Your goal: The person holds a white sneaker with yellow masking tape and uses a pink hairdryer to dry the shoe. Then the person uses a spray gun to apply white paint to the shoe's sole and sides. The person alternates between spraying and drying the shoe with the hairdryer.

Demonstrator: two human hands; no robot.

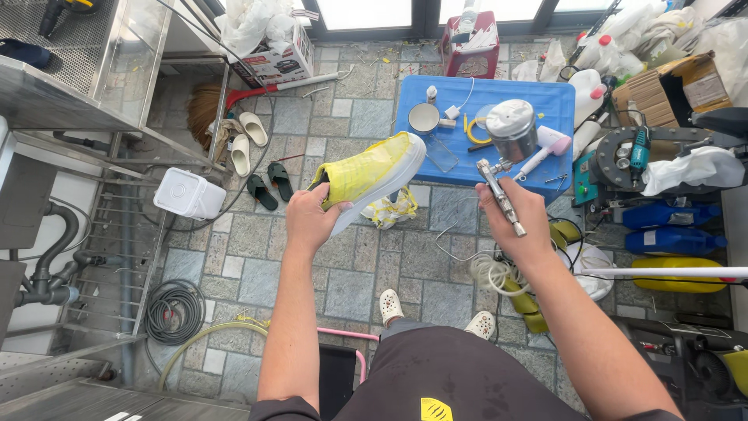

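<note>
A sneaker [372, 176] wrapped in yellow masking tape, white sole bared, is held up at about eleven o'clock from the picture's centre, over the stone-tiled floor [257, 234]. It is gripped at the heel by the left hand [310, 218], fingers curled shut around it, toe tipped up toward the blue plastic table [545, 101]. An airbrush [500, 195] with a metal cup [512, 129] on top is clasped in the right hand [520, 222], at roughly two o'clock, fist closed on the body, nozzle turned toward the shoe but well apart from it.

The step in hand reads as spraying the exposed sole edge (the tape serves as the mask). No mist is seen, so the pass looks not yet begun, or paused. The next move, by judgement, calls for the nozzle to be brought near the sole and the shoe turned slowly at the wrist, so that the coat lands evenly and stays off the taped upper.

Now the count. One sneaker is held, and one airbrush. On the table one white mug [424, 118] is seen. On the floor at ten o'clock, two cream slippers [248, 140] and two dark green sandals [271, 185] are lying. A bundle of yellow-and-white tape scraps [392, 210] sits just beneath the shoe. Two white clogs [436, 316] are worn on the feet at six o'clock. Two blue jugs [670, 228] and one yellow one [676, 274] are lined up at three o'clock.
</note>
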